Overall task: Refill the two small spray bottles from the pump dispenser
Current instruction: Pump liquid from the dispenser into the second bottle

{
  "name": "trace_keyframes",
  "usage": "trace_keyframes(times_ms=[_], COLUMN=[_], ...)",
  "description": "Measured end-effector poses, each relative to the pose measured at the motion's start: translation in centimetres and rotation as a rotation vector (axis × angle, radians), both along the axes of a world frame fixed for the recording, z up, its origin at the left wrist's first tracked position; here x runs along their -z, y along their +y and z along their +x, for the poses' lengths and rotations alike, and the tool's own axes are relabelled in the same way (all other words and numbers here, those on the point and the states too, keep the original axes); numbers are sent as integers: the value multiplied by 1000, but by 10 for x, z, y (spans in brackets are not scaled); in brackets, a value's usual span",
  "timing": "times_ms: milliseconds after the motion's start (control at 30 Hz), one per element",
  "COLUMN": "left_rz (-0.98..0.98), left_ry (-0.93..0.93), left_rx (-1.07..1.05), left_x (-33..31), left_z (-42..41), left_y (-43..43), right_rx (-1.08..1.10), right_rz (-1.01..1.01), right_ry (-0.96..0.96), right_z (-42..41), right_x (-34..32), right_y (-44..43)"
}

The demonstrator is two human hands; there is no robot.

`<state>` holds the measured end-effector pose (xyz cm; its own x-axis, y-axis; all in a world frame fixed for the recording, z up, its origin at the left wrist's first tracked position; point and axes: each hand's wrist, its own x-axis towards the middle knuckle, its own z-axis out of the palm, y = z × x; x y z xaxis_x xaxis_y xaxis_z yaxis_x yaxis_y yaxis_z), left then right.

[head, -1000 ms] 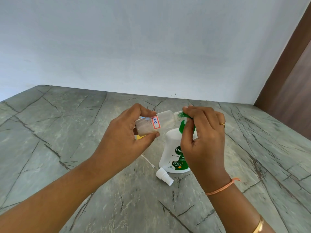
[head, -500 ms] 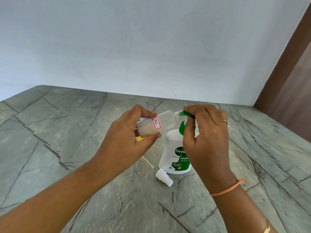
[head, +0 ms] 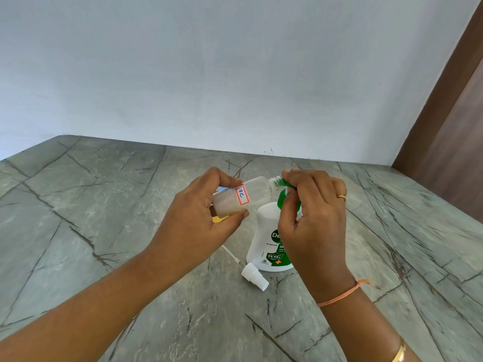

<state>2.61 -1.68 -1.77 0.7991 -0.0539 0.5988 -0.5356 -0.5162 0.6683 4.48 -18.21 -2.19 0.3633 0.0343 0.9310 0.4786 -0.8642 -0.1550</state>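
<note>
my left hand (head: 203,218) holds a small clear spray bottle (head: 257,193) on its side above the grey veined stone counter (head: 104,205), thumb on top and fingers curled beneath. the bottle's open neck points to the right and meets the green nozzle (head: 282,182). a red-bordered label (head: 241,195) faces up, and pale liquid lies along the bottle's lower side.

my right hand (head: 313,220) is curled over the pump head, fingertips closed on the nozzle. the pump dispenser (head: 264,226), a white bottle with a green printed label, stands upright on the counter below and partly behind this hand.

a white spray cap (head: 254,276) lies on its side on the counter just in front of the dispenser, its thin dip tube running back under my left wrist.

a small yellow item (head: 219,218) shows beneath my left fingers; it may be the second bottle, but too little is visible to tell.

a ring (head: 341,196), an orange thread (head: 342,296) and a gold bangle (head: 398,354) are on my right hand and arm.
</note>
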Motion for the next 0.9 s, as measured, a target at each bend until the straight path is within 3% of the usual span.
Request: trace_keyframes(times_ms=[900], left_rz=[13], left_ry=[62], left_rx=[7], left_x=[1], left_z=[-2], left_y=[-1], right_rx=[-8], right_rz=[13], right_ry=[-24], right_z=[-4], right_x=[-1], right_y=[0])
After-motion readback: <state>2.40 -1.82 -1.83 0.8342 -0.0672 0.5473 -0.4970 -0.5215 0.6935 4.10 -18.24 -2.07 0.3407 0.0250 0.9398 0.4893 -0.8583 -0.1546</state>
